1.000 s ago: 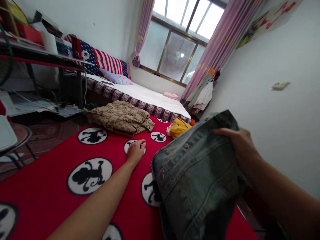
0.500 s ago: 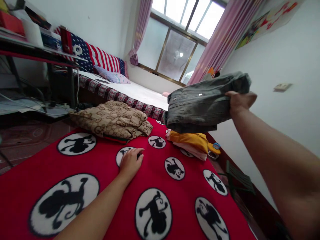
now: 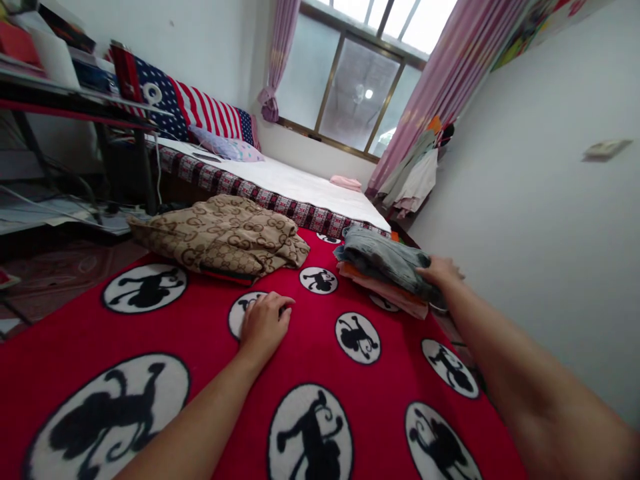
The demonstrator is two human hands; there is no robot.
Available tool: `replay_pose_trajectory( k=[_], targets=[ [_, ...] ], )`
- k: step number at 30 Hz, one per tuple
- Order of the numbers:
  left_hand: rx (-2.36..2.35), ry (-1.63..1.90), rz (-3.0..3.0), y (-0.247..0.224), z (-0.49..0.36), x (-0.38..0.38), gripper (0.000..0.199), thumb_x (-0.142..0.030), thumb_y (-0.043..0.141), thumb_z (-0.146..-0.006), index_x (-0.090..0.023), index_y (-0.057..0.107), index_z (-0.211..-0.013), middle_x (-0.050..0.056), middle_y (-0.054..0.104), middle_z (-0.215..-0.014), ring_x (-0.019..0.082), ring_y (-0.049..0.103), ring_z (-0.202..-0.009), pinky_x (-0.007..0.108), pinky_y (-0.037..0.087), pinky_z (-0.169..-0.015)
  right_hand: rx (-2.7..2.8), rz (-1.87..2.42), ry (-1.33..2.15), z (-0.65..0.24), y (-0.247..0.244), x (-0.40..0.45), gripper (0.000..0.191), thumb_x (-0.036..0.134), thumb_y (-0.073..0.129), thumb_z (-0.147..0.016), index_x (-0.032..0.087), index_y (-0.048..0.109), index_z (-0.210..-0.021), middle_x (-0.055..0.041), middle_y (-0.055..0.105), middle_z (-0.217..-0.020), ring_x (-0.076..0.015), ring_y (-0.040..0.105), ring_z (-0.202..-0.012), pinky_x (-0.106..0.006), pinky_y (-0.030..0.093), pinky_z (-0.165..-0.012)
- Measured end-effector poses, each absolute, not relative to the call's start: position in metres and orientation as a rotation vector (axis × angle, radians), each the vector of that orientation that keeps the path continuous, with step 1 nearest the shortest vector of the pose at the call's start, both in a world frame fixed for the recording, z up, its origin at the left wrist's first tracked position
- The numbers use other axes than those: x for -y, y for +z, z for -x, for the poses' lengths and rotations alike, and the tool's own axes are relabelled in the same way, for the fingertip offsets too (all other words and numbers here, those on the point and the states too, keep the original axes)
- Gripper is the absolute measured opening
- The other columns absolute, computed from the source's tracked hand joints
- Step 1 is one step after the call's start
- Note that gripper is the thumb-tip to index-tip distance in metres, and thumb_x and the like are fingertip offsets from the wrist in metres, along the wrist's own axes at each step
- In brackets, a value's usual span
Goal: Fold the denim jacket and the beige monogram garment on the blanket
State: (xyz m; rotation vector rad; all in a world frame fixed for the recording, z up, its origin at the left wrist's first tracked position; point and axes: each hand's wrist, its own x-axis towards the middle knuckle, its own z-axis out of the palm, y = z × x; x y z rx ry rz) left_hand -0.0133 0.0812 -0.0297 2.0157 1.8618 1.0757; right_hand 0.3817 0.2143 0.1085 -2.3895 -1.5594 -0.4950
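Note:
A folded grey-green garment (image 3: 383,257) rests on top of folded orange and pink clothes (image 3: 385,291) at the right edge of the red blanket (image 3: 300,340). My right hand (image 3: 441,272) grips the garment's right end, thumb on top; its other fingers are partly hidden. My left hand (image 3: 265,323) lies on the blanket over a monkey-print circle, fingers loosely spread and slightly bent, holding nothing. Beyond it, a brown patterned garment (image 3: 225,237) lies in a loose heap at the far left part of the blanket.
Behind the blanket stands a bed with a white sheet (image 3: 295,180) and pillows. A cluttered desk (image 3: 75,107) is at the left. Clothes (image 3: 417,177) hang by the curtain at the back right, beside a white wall.
My right hand has lowered the grey-green garment from the air onto the folded clothes. My left hand has hardly moved. The view has shifted slightly.

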Motion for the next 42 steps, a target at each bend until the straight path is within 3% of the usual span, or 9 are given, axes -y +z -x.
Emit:
replay_pose_trajectory(
  k=[3, 6, 12, 17, 22, 25, 31, 37, 42],
  targets=[
    [-1.839, 1.093, -2.014, -0.032, 0.014, -0.081, 0.019, -0.02, 0.055, -0.084, -0.026, 0.072, -0.092, 0.004, 0.069, -0.099, 0.025, 0.059, -0.1, 0.039, 0.042, -0.088, 1.563, 2.204, -0.742, -0.348, 0.112, -0.214, 0.067, 0.06, 0.041, -0.09, 0.019, 0.043, -0.143, -0.0207, 0.03, -0.152, -0.0411, 0.029, -0.137, -0.067, 0.024, -0.104],
    [-1.813, 1.115, -2.012, -0.033, 0.014, -0.081, 0.02, -0.019, 0.055, -0.084, -0.026, 0.072, -0.091, 0.004, 0.069, -0.099, 0.025, 0.06, -0.099, 0.038, 0.042, -0.088, 1.714, 2.208, -0.626, -0.324, 0.084, -0.215, 0.066, 0.061, 0.023, -0.094, 0.028, 0.03, -0.15, -0.0107, 0.016, -0.16, -0.0375, 0.013, -0.144, -0.07, 0.013, -0.108],
    [-1.828, 1.097, -1.985, -0.03, 0.014, -0.082, 0.02, -0.02, 0.055, -0.085, -0.026, 0.073, -0.091, 0.004, 0.069, -0.098, 0.024, 0.059, -0.1, 0.038, 0.041, -0.088, 1.852, 2.439, -0.112, -0.326, 0.063, -0.23, 0.069, 0.067, 0.021, -0.091, 0.034, 0.024, -0.151, -0.0085, 0.013, -0.161, -0.0407, 0.011, -0.145, -0.073, 0.01, -0.106],
    [-1.821, 1.094, -1.981, -0.029, 0.014, -0.082, 0.02, -0.02, 0.055, -0.085, -0.025, 0.074, -0.091, 0.003, 0.069, -0.097, 0.024, 0.06, -0.099, 0.038, 0.042, -0.088, 1.81, 2.382, -0.302, -0.32, 0.042, -0.203, 0.069, 0.057, 0.017, -0.095, 0.021, 0.015, -0.154, -0.0083, 0.007, -0.162, -0.0328, 0.002, -0.148, -0.063, 0.008, -0.113],
    [-1.835, 1.087, -1.978, -0.029, 0.015, -0.082, 0.021, -0.022, 0.055, -0.085, -0.026, 0.074, -0.091, 0.004, 0.069, -0.099, 0.025, 0.06, -0.1, 0.038, 0.043, -0.089, 1.812, 2.25, -0.31, -0.295, -0.004, -0.15, 0.087, 0.062, 0.033, -0.09, 0.009, 0.008, -0.154, -0.0129, 0.001, -0.161, -0.0285, -0.003, -0.148, -0.053, 0.008, -0.117],
    [-1.808, 1.102, -1.963, -0.028, 0.016, -0.081, 0.021, -0.021, 0.055, -0.084, -0.025, 0.075, -0.092, 0.005, 0.069, -0.099, 0.026, 0.06, -0.1, 0.039, 0.043, -0.09, 1.667, 2.152, 0.054, -0.262, -0.018, -0.123, 0.082, 0.062, 0.03, -0.09, 0.013, 0.013, -0.154, -0.0145, 0.007, -0.161, -0.0291, 0.007, -0.148, -0.054, 0.018, -0.115],
    [-1.727, 1.162, -1.961, -0.026, 0.021, -0.078, 0.021, -0.017, 0.058, -0.082, -0.023, 0.075, -0.093, 0.005, 0.071, -0.099, 0.022, 0.062, -0.099, 0.035, 0.044, -0.094, 1.443, 1.704, 0.398, -0.184, -0.036, -0.075, 0.071, 0.063, 0.032, -0.088, 0.016, 0.042, -0.141, -0.0168, 0.052, -0.139, -0.0294, 0.048, -0.129, -0.048, 0.029, -0.11],
    [-1.72, 1.261, -1.92, -0.029, 0.021, -0.079, 0.026, -0.013, 0.055, -0.083, -0.019, 0.073, -0.1, 0.005, 0.072, -0.1, 0.018, 0.064, -0.096, 0.031, 0.047, -0.091, 1.249, 1.288, 0.697, -0.163, -0.037, -0.049, 0.064, 0.064, 0.048, -0.083, 0.016, 0.054, -0.124, -0.0142, 0.069, -0.113, -0.0244, 0.066, -0.102, -0.039, 0.048, -0.092],
    [-1.79, 1.369, -1.904, -0.024, 0.027, -0.084, 0.034, -0.008, 0.052, -0.081, -0.02, 0.069, -0.108, 0.007, 0.066, -0.11, 0.021, 0.058, -0.108, 0.035, 0.043, -0.099, 1.096, 1.145, 0.809, -0.168, -0.03, -0.047, 0.053, 0.06, 0.056, -0.081, 0.016, 0.055, -0.111, -0.008, 0.072, -0.091, -0.0182, 0.069, -0.073, -0.033, 0.052, -0.074]
  ],
)
